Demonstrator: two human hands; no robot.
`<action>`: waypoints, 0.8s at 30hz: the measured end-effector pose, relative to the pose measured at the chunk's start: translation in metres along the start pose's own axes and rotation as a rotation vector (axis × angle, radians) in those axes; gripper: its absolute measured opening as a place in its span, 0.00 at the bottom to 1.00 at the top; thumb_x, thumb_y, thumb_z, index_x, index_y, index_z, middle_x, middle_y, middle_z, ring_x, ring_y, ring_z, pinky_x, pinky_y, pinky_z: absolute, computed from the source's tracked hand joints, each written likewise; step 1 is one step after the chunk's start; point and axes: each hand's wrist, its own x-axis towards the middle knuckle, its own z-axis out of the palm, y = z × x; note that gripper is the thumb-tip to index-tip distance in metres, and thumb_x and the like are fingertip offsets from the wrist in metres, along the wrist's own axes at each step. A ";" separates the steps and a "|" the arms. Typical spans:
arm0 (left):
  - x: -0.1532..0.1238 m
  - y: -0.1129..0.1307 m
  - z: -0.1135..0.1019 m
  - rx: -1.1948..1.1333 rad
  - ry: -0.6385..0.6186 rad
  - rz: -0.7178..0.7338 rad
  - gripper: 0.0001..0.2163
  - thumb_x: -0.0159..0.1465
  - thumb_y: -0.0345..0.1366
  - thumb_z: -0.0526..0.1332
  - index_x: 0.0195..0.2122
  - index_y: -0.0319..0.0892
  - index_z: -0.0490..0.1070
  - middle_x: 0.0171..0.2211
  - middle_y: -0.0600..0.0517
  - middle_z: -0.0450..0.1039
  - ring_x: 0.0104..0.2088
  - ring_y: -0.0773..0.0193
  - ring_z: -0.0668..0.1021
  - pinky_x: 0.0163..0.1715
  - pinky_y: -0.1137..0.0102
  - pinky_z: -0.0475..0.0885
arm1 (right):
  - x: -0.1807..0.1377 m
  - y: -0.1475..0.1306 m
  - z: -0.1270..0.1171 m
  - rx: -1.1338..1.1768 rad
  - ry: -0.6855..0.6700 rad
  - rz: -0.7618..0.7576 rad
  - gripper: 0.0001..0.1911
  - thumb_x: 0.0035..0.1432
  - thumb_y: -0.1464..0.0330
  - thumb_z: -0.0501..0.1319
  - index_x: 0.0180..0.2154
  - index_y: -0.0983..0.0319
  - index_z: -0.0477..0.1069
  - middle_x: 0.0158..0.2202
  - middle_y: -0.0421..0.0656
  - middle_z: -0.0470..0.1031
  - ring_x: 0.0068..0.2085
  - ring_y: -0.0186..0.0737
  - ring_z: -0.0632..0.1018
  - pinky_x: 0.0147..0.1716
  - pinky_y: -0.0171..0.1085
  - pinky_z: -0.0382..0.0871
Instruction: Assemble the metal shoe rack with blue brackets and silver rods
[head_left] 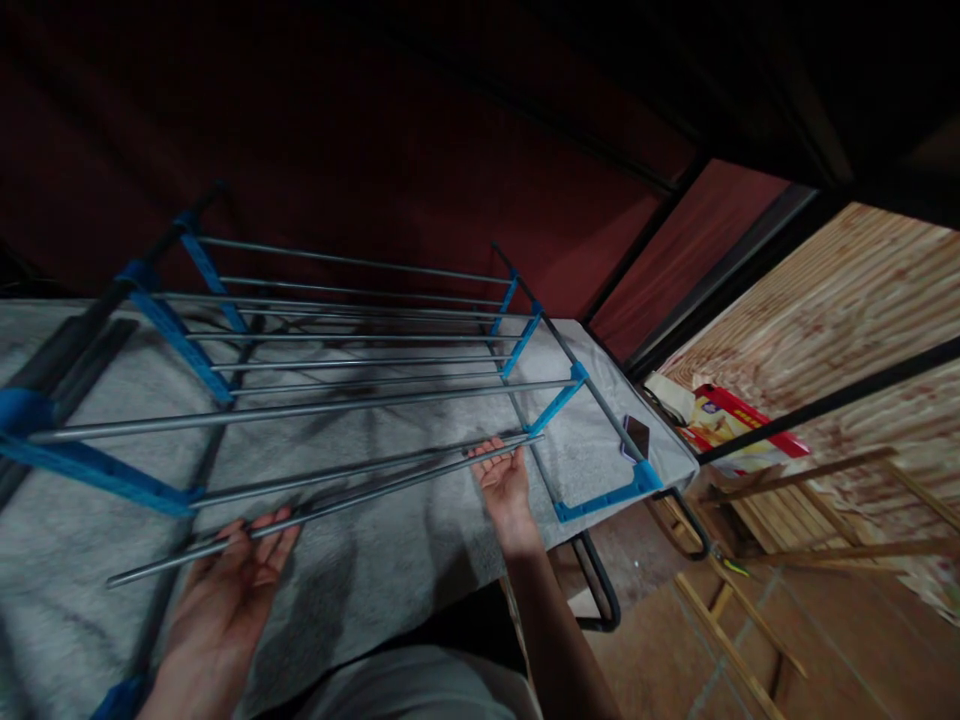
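Observation:
Both of my hands hold a long grey metal tube (375,492), slanting from lower left up to the right. My left hand (225,600) is palm up near the tube's left end, its thumb over the tube and fingers beneath. Farther right, my right hand (504,485) is also palm up and grips the tube close to its right end with bent fingers. Just behind lies a rack frame with grey crossbars (315,408) and blue plastic brackets (97,472). At the frame's right end, a blue bracket (600,502) has no crossbar in it.
The rack rests on a table covered with grey cloth (390,560). A phone (635,437) lies at the table's right side. Beyond it are a red and yellow package (739,425) and wooden frames (720,620) on the tiled floor. A dark red panel (360,150) stands behind.

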 end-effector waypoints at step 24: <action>0.002 -0.006 -0.001 -0.018 -0.027 0.040 0.08 0.54 0.21 0.62 0.27 0.43 0.72 0.27 0.55 0.78 0.36 0.57 0.83 0.36 0.63 0.85 | 0.004 -0.002 -0.008 0.022 -0.009 0.033 0.19 0.71 0.55 0.54 0.33 0.57 0.73 0.33 0.40 0.80 0.40 0.38 0.81 0.53 0.43 0.75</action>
